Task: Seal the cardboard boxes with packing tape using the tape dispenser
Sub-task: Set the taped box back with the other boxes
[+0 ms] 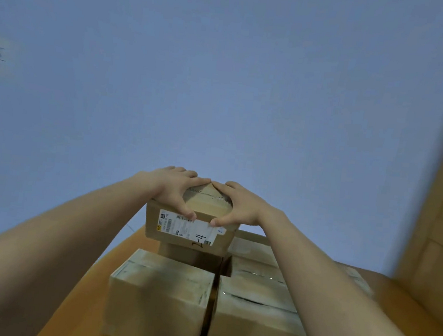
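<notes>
A small cardboard box (166, 233) with a white shipping label (182, 227) and "1-4" handwritten on it sits on top of another box (190, 255) at the back of the stack. My left hand (171, 190) grips its top left, fingers over the far edge and thumb on the front face. My right hand (241, 206) holds the top right the same way, and the two index fingertips almost meet on the lid. Strips of old tape show on the lid between my hands. No tape dispenser is in view.
Two larger closed boxes stand nearer to me, one on the left (159, 292) and one on the right (252, 314), with more boxes behind the right one. All rest on a wooden table (81, 289) against a plain wall. A wooden panel (440, 243) rises at the right.
</notes>
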The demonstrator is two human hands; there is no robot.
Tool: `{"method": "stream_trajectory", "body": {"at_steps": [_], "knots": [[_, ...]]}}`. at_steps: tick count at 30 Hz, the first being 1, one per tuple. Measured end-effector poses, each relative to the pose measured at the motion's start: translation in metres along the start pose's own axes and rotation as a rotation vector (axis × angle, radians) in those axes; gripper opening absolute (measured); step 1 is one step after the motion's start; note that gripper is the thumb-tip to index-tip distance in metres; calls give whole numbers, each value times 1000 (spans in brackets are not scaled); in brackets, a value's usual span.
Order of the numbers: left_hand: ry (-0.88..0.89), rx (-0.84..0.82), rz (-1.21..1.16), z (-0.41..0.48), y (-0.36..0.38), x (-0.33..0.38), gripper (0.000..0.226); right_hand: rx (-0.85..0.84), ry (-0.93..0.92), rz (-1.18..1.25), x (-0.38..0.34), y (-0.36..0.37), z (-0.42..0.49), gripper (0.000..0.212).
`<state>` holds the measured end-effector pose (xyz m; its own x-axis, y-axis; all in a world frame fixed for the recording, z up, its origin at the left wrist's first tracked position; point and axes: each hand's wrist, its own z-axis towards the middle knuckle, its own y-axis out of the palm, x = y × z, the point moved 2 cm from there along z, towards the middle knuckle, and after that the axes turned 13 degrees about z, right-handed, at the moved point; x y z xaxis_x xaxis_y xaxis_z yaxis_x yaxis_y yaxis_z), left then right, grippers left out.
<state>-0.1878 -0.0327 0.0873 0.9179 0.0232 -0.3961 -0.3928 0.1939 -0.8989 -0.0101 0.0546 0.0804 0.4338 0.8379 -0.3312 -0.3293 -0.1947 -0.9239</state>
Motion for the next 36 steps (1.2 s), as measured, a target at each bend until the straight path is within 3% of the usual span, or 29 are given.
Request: {"method": "stream_trajectory", "body": {"at_steps": [6, 13, 18, 23, 26, 36], "knots": [[14, -54, -60, 19, 35, 8, 106, -42, 49, 40, 26, 26, 11, 114], [20, -93, -38, 29, 76, 25, 103, -119, 123, 45, 53, 60, 17, 107], [11, -194, -86, 38, 109, 31, 105, -175, 183, 100, 62, 81, 22, 119], [-3, -240, -174, 40, 138, 35, 92, -235, 227, 202, 72, 103, 25, 88], [4, -391, -299, 36, 153, 44, 85, -312, 258, 249, 72, 120, 22, 73], [-25, -426, -260, 29, 173, 60, 72, -296, 288, 153, 66, 144, 15, 61]]}}
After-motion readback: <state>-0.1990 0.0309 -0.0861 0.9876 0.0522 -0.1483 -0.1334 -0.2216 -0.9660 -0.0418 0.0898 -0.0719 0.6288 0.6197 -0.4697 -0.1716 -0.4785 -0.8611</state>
